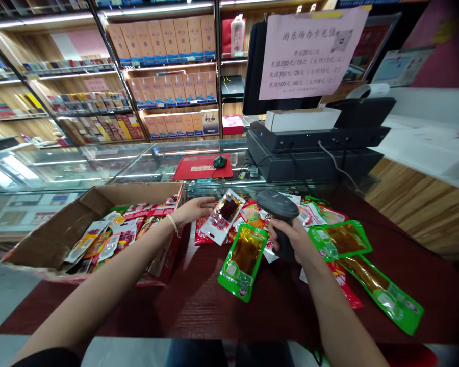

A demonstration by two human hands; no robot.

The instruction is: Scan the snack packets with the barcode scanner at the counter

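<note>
I am looking down at a dark reddish-brown wooden table (214,306) filling the lower half of the frame, with glass display counters (99,163) running across the middle left and lit wooden shelves of boxed goods (168,76) lining the upper left. In the upper right a black point-of-sale terminal (313,137) is standing on the counter, with a pink paper notice (309,51) hanging on its screen; the printed writing is too small for me to read surely, beyond figures like 200, 300 and 500. An open brown cardboard box (53,234) at the middle left is holding many snack packets. More are lying loose at the centre right, among them a green-edged clear packet (244,260).

My left hand (197,209), just above centre, is pinching a red-and-white clear-windowed snack packet (224,216) by its edge, fingers stretched nearly flat; the packet is hanging tilted over the table between the box and the loose pile. My right hand (292,237) is wrapping its fingers fully around the handle of a dark grey handheld barcode scanner (277,206), its head pointing towards that packet.
</note>
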